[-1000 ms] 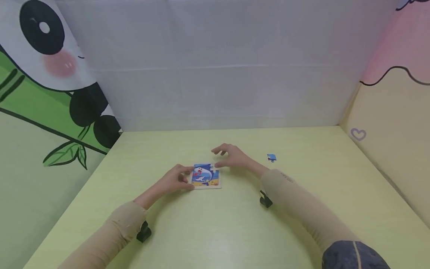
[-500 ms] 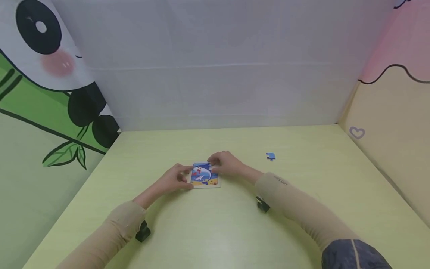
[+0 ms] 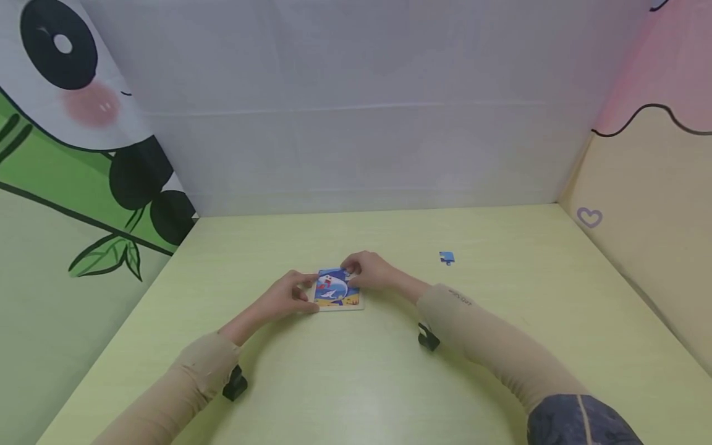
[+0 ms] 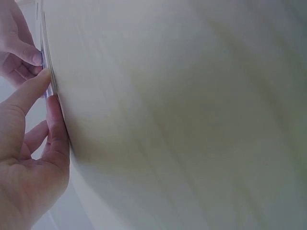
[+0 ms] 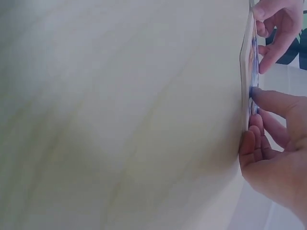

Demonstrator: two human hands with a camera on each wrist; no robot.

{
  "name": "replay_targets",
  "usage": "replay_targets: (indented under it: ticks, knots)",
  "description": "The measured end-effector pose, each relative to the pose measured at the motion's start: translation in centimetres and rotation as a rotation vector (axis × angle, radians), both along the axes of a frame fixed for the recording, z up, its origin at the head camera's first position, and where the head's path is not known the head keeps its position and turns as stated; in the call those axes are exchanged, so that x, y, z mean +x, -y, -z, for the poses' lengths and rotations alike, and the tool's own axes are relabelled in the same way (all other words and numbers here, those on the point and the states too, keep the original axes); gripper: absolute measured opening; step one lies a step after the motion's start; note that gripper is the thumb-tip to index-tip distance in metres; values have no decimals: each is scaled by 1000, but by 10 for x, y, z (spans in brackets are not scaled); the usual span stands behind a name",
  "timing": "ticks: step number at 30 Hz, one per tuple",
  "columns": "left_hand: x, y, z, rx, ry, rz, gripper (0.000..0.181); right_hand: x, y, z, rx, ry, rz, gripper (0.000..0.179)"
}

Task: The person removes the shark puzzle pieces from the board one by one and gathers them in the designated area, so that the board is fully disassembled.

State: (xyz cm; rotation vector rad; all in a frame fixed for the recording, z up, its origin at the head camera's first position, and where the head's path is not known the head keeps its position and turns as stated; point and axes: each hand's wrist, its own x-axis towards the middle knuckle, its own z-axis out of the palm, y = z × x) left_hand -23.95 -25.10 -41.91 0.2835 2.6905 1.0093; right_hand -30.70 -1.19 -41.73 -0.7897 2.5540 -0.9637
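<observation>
Two bare hands meet at one small puzzle (image 3: 337,292), which lies between their fingers on the pale table (image 3: 356,377), and I watch them through the head and wrist feeds. On my left hand (image 3: 283,296), thumb and index finger are set at the near and far ends of the puzzle's left edge, the other fingers bent between them, so I read it as grasping the frame. On my right hand (image 3: 374,271), the fingers are bent in at the far right corner, with the thumb against the picture; I see it pinching the puzzle there, though I can't tell whether a separate piece sits under those fingertips. Between the two sets of fingers I make out a blue and white picture, with orange-yellow along the side near the left thumb. One loose blue piece (image 3: 447,258) lies on the table to the right of the right hand's knuckles, well apart from its fingers. Behind the fingers of each hand, at the cuff of a beige sleeve, I see a black block: the left block (image 3: 235,383) and the right block (image 3: 429,338). Far beyond both hands' fingertips, a plain grey backdrop (image 3: 356,154) rises from the table's back edge.
</observation>
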Motion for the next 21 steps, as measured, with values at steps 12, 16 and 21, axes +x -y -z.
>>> replay_targets:
  ticks: [12, 16, 21]
  knots:
    - [0, 1, 2, 15, -9, 12, 72, -6, 6, 0, -57, 6, 39, 35]
    - [0, 1, 0, 11, -13, 16, 71, -5, 8, 0, -53, -8, 40, 34]
    - [0, 0, 0, 5, -9, 19, 72, -6, 6, 3, -75, -13, 40, 33]
